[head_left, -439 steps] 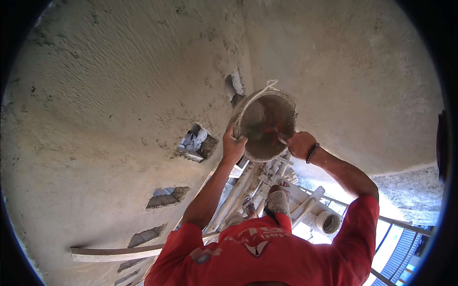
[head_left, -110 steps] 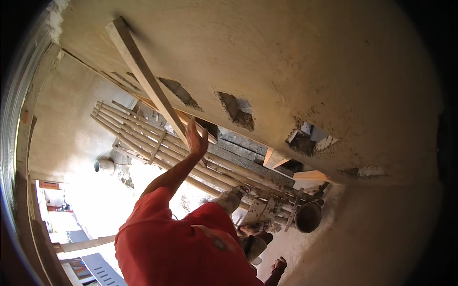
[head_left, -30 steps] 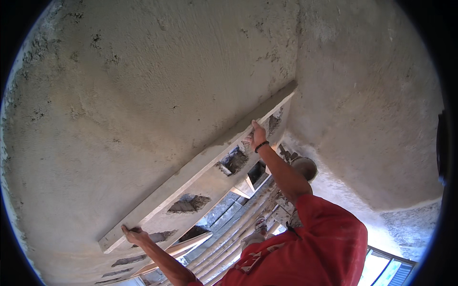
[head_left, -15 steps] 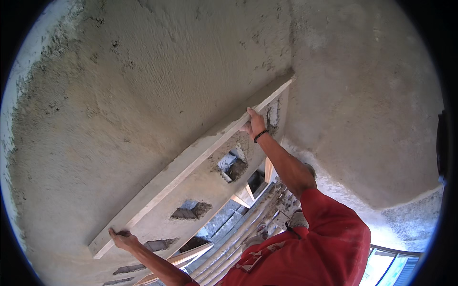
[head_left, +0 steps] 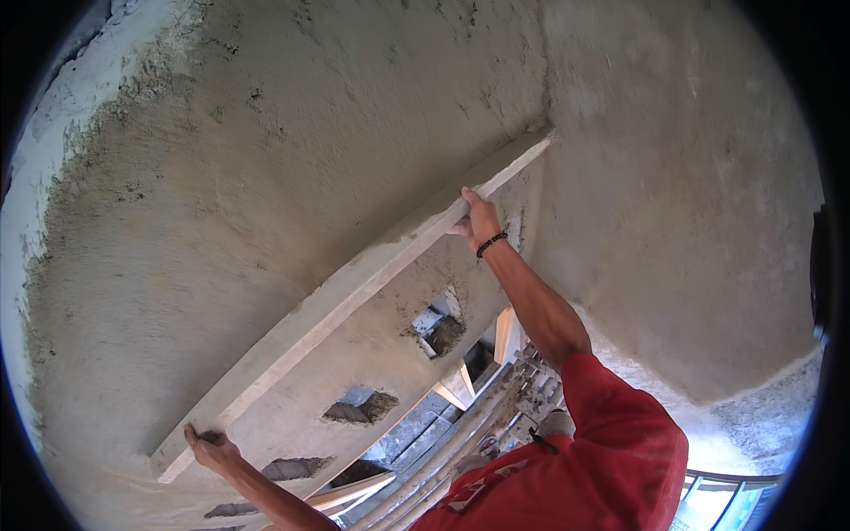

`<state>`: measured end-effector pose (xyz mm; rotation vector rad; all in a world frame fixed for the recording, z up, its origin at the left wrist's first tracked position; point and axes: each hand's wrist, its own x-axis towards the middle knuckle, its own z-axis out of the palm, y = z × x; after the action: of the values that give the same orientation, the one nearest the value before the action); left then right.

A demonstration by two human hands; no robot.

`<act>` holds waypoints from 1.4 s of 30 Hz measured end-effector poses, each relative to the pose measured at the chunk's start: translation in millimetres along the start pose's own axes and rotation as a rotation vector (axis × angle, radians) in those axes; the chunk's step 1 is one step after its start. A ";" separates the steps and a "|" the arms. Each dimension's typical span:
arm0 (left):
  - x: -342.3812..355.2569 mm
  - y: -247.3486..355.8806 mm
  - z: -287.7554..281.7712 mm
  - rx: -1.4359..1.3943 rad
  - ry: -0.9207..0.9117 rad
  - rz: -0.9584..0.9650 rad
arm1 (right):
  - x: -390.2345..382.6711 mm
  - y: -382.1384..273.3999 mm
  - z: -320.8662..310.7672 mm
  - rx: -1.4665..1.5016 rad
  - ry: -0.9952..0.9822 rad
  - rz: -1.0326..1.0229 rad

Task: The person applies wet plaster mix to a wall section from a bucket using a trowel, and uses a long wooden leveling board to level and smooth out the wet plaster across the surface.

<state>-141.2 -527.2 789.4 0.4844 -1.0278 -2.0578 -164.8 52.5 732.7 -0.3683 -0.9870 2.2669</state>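
Note:
Both my hands grip a long, straight plasterer's straightedge [head_left: 323, 323], pale with mortar, that lies slanted against the grey plastered wall [head_left: 292, 150]. My left hand [head_left: 212, 450] is closed round its lower left end, thumb over the top edge. Farther up, toward the right end, my right hand [head_left: 478, 219] wraps its edge, with a dark bead bracelet [head_left: 491, 244] on the wrist. The straightedge's upper right end touches the corner where a second plastered wall [head_left: 673, 203] meets the first. Above the straightedge the plaster looks rough and streaked; some pits show.
Below the straightedge several holes [head_left: 361, 405] break the plastered surface. Beyond its lower edge are wooden pieces [head_left: 354, 489] and long poles [head_left: 443, 469] underfoot, near my shoes. A window [head_left: 722, 500] stands at the lower right. A whitish rough strip [head_left: 106, 80] borders the wall on the left.
The straightedge has shifted slightly up the wall at its right end, and its left end has moved a little leftward. Both hands moved along with it, still gripping.

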 end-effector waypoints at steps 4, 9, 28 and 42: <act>-1.8 6.7 1.5 0.011 0.006 -0.047 | 5.6 -10.3 9.8 0.008 -0.031 -0.028; 29.5 4.8 -15.2 0.024 -0.083 -0.027 | 8.0 -16.8 18.5 -0.007 -0.024 -0.033; 69.7 29.2 -22.2 -0.020 -0.202 -0.059 | -13.7 -51.2 59.1 -0.112 -0.049 -0.065; 47.9 38.0 -19.9 0.023 -0.165 0.078 | 0.6 -28.6 64.2 -0.119 0.035 -0.059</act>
<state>-141.3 -588.8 808.0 0.2845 -1.1498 -2.0449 -183.3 32.0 797.3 -0.4226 -1.1033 2.1481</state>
